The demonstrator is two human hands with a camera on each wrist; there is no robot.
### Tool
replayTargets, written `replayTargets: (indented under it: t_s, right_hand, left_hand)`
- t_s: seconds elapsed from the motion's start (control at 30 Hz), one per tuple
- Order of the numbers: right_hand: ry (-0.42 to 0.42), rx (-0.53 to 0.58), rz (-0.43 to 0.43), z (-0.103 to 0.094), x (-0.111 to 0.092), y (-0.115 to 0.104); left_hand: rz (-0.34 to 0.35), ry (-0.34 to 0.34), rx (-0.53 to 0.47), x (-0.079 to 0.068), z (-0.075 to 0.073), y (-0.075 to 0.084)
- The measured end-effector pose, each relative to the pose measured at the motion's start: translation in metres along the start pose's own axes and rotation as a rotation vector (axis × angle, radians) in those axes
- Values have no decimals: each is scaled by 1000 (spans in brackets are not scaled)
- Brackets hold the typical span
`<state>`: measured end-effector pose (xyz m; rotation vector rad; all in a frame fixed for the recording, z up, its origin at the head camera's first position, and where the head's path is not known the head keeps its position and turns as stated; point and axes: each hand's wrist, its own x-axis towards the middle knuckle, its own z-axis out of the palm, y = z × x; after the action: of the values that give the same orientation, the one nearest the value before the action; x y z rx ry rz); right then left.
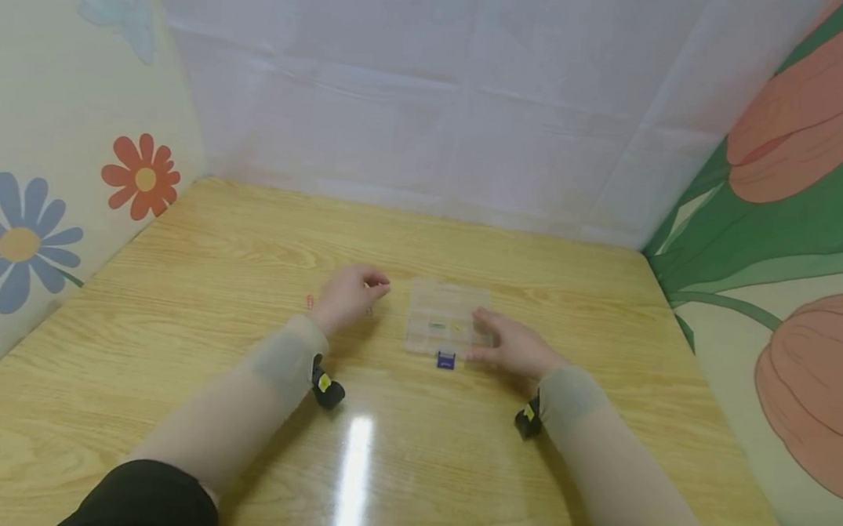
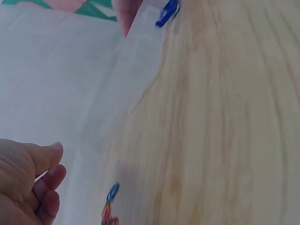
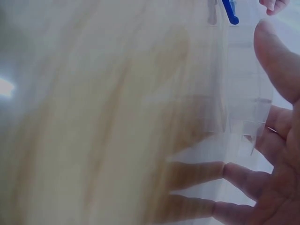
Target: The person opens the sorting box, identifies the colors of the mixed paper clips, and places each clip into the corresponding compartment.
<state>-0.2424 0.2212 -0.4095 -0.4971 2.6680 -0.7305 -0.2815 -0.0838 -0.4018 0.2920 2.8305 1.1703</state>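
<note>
A clear plastic box with compartments (image 1: 430, 295) lies on the table, a blue latch (image 1: 446, 361) at its near side. Inside are a small green piece (image 1: 437, 325) and a small yellow piece (image 1: 456, 327). My right hand (image 1: 520, 347) rests at the box's right side, thumb and fingers spread along its edge. To the left of the box, my left hand (image 1: 349, 297) is held above the table, thumb and forefinger close together, with nothing visible between them. Close by it lie small looped pieces like coloured paper clips (image 2: 110, 204), blue, yellow and red.
A small red piece (image 1: 310, 300) lies left of my left hand on the wooden table (image 1: 253, 240). Behind stands a white cloth backdrop (image 1: 429, 98), with flower-painted panels at both sides. Light glares off the near tabletop.
</note>
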Motion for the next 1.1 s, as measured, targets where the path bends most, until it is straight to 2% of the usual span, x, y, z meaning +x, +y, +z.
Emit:
replayTargets:
  t_s: [0.2, 0.43, 0.67, 0.83, 1.1]
  right_hand:
    - [1, 4, 4, -1, -2, -2]
    - [7, -9, 7, -1, -1, -1]
    - [6, 0, 1, 0, -1, 1]
    - [6, 2, 4, 1, -2, 2]
    - [8, 12, 9, 0, -2, -1]
  left_hand:
    - [-19, 23, 62, -2, -14, -14]
    - [1, 18, 186, 2, -19, -28]
    - [-12, -37, 303, 12, -18, -29]
    - [-34, -56, 329, 17, -16, -26]
    - [-79, -35, 327, 21, -12, -24]
